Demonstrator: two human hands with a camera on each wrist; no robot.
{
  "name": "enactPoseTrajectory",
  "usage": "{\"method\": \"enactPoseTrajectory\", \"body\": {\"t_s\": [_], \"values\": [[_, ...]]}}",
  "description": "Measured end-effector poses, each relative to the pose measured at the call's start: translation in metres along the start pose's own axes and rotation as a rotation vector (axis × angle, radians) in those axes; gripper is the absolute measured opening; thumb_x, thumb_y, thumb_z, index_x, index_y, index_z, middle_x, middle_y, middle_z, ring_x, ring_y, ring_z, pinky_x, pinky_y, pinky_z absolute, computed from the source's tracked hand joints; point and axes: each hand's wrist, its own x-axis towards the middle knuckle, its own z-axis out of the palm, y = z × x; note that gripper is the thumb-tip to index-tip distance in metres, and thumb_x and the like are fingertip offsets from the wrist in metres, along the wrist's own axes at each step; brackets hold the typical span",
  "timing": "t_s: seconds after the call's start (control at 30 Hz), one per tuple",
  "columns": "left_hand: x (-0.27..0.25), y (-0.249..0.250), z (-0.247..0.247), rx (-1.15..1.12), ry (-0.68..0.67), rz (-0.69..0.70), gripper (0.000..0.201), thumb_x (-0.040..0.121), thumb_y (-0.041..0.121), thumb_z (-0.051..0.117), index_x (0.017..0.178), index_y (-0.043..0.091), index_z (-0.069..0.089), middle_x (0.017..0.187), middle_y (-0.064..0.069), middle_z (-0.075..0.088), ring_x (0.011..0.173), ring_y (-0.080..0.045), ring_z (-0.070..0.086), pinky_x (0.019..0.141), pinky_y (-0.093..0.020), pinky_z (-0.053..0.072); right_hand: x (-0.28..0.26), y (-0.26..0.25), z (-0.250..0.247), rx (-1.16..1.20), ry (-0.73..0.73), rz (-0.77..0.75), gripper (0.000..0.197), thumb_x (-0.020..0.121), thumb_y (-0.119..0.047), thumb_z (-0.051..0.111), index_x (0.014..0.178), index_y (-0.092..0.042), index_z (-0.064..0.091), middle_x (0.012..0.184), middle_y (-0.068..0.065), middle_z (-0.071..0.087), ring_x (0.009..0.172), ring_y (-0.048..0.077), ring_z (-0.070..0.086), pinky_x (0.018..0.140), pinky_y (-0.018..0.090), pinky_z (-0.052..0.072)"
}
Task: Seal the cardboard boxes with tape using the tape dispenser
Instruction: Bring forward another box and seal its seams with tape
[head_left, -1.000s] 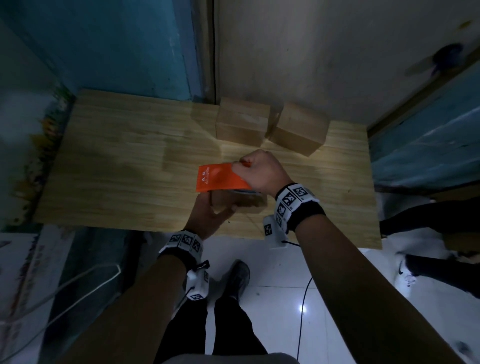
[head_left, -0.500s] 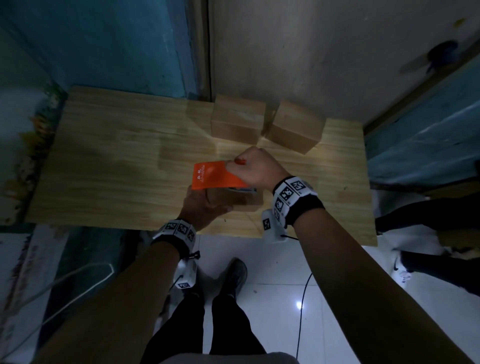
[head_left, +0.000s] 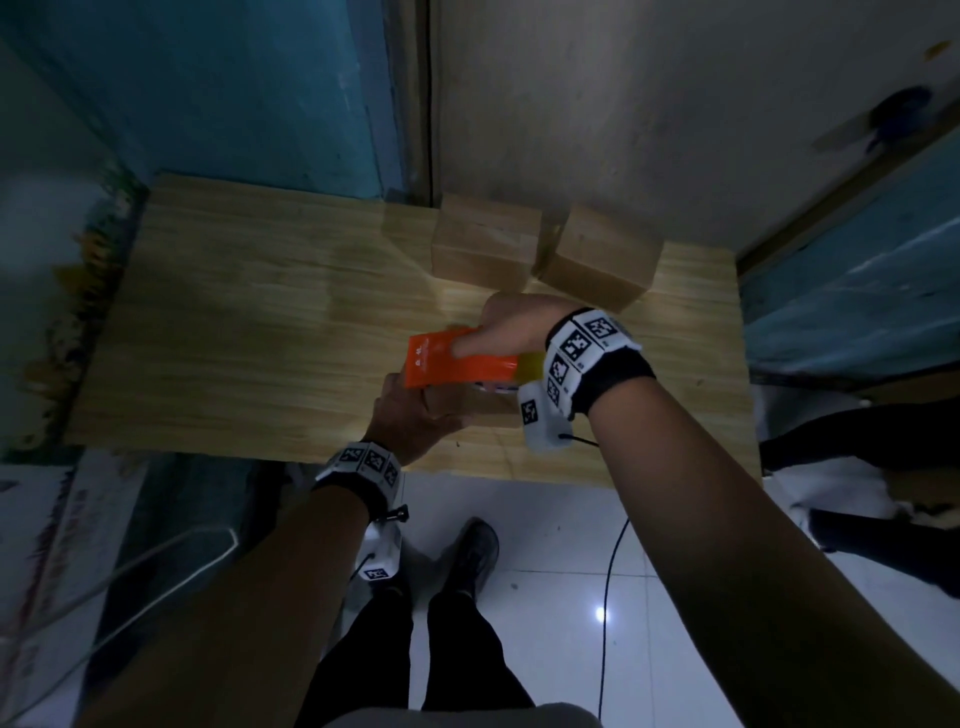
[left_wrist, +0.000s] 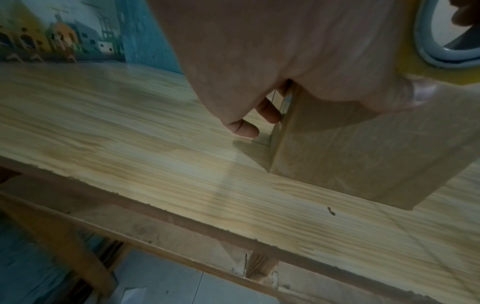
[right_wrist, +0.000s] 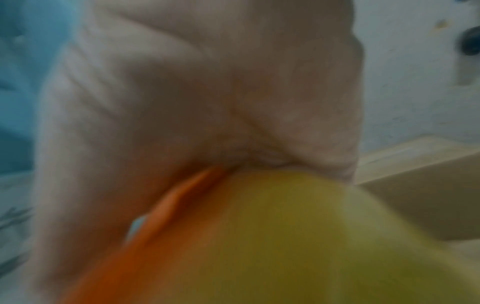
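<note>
- Closest to the person: left hand (head_left: 410, 421) is wrapped round the near-left corner of the cardboard box (left_wrist: 363, 148), thumb on the near face and fingers down the side. I'd keep that brace firm so the box doesn't skid on the wooden table (head_left: 249, 322).
- Right on top of it: right hand (head_left: 511, 327) is closed round the orange tape dispenser (head_left: 452, 364), with the yellowish roll (right_wrist: 298, 236) at the wrist end. Probably best to keep it pressed flat and pull in one straight run along the seam, so the tape doesn't wrinkle.
- Further back: two more boxes (head_left: 485, 247) sit by the wall. Can't tell if they're taped.
</note>
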Motion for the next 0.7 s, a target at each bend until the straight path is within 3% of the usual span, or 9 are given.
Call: {"method": "enactPoseTrajectory", "body": {"t_s": [0.07, 0.2, 0.3, 0.43, 0.53, 0.6, 0.7], "values": [[0.003, -0.002, 0.003, -0.029, 0.011, 0.005, 0.089, 0.048, 0.070, 0.072, 0.124, 0.028, 0.056, 0.120, -0.002, 0.049, 0.108, -0.021, 0.055, 0.092, -0.044, 0.053, 0.000, -0.005, 0.002, -0.024, 0.012, 0.017, 0.065, 0.085, -0.074, 0.050, 0.094, -0.011, 0.064, 0.090, 0.003, 0.067, 0.077, 0.020, 0.063, 0.066, 0.032, 0.047], [0.014, -0.024, 0.013, -0.081, -0.027, -0.005, 0.086, 0.044, 0.084, 0.075, 0.116, 0.039, 0.059, 0.111, 0.003, 0.062, 0.098, -0.013, 0.065, 0.079, -0.041, 0.060, 0.000, -0.010, 0.008, -0.064, 0.085, 0.022, 0.065, 0.080, -0.081, 0.052, 0.079, -0.016, 0.052, 0.080, 0.000, 0.057, 0.070, 0.016, 0.055, 0.057, 0.030, 0.037], [0.015, -0.030, 0.015, -0.079, -0.027, -0.003, 0.088, 0.043, 0.085, 0.074, 0.116, 0.038, 0.060, 0.112, 0.005, 0.061, 0.096, -0.011, 0.066, 0.077, -0.038, 0.060, -0.004, -0.006, 0.007, -0.040, 0.105, 0.005, 0.062, 0.081, -0.078, 0.054, 0.075, -0.017, 0.051, 0.074, 0.000, 0.056, 0.064, 0.016, 0.053, 0.054, 0.030, 0.035], [0.005, -0.012, 0.008, -0.147, -0.001, 0.007, 0.086, 0.047, 0.073, 0.078, 0.121, 0.037, 0.053, 0.113, 0.003, 0.052, 0.100, -0.016, 0.062, 0.081, -0.040, 0.057, -0.008, -0.003, 0.009, -0.086, 0.134, -0.005, 0.061, 0.080, -0.078, 0.056, 0.075, -0.017, 0.052, 0.075, 0.000, 0.059, 0.067, 0.016, 0.057, 0.055, 0.029, 0.037], [0.002, -0.001, 0.004, -0.200, -0.002, 0.012, 0.083, 0.053, 0.051, 0.085, 0.124, 0.043, 0.043, 0.108, 0.010, 0.044, 0.106, -0.020, 0.056, 0.086, -0.042, 0.054, -0.011, 0.000, 0.008, -0.135, 0.144, -0.004, 0.061, 0.080, -0.080, 0.054, 0.077, -0.019, 0.051, 0.079, 0.000, 0.061, 0.072, 0.017, 0.060, 0.057, 0.029, 0.041], [0.002, 0.004, 0.000, -0.243, 0.007, 0.080, 0.085, 0.053, 0.045, 0.089, 0.123, 0.050, 0.040, 0.112, 0.009, 0.054, 0.106, -0.018, 0.061, 0.084, -0.044, 0.057, -0.012, 0.002, 0.008, -0.129, 0.146, -0.007, 0.064, 0.080, -0.079, 0.055, 0.082, -0.016, 0.058, 0.080, 0.001, 0.065, 0.075, 0.018, 0.063, 0.060, 0.029, 0.045], [0.003, 0.007, -0.004, -0.248, 0.011, 0.136, 0.093, 0.053, 0.040, 0.091, 0.128, 0.048, 0.038, 0.111, 0.007, 0.064, 0.097, -0.012, 0.067, 0.075, -0.041, 0.061, -0.016, 0.006, 0.007, -0.113, 0.147, 0.000, 0.068, 0.079, -0.079, 0.056, 0.094, -0.013, 0.062, 0.085, 0.001, 0.066, 0.078, 0.018, 0.064, 0.065, 0.029, 0.048]]}}
